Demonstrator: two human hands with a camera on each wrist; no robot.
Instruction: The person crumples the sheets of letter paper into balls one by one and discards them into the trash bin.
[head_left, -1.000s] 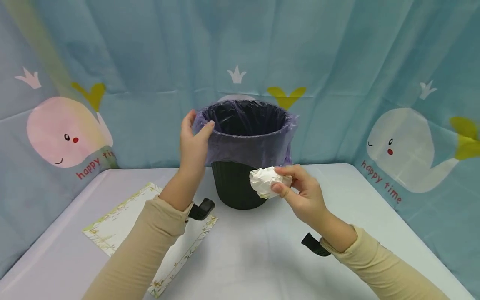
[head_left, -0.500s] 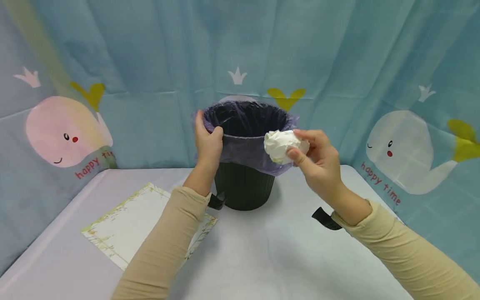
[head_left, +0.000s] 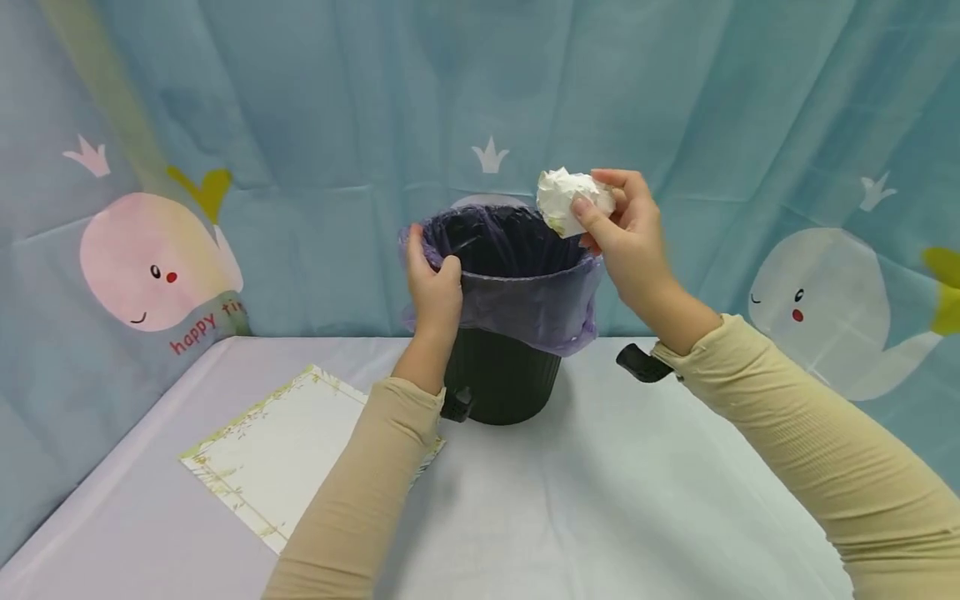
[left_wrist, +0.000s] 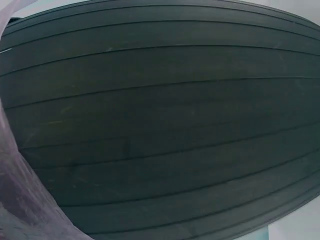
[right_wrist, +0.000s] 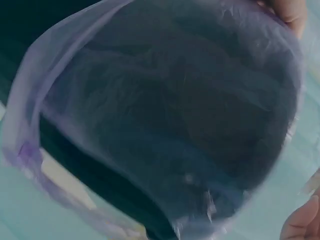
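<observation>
In the head view a dark green trash bin (head_left: 502, 375), lined with a purple plastic bag (head_left: 525, 312), stands upright on the table. My left hand (head_left: 437, 292) grips its rim at the left, the thumb on the near side. A white crumpled paper ball (head_left: 566, 200) is pinched between the thumb and fingers of my right hand (head_left: 626, 233), raised over the right part of the bin's opening. The ribbed bin wall (left_wrist: 165, 115) fills the left wrist view. In the right wrist view the bag (right_wrist: 175, 90) covers most of the picture, with my thumb (right_wrist: 302, 220) at the lower right.
A flat white sheet (head_left: 288, 450) with a green floral border lies on the table left of the bin, partly behind my left sleeve (head_left: 360, 492). Behind the bin hangs a blue curtain (head_left: 315, 125) with printed whales.
My right hand has lifted the paper ball from in front of the bin up to its opening. My left hand has shifted right along the rim and holds it more closely.
</observation>
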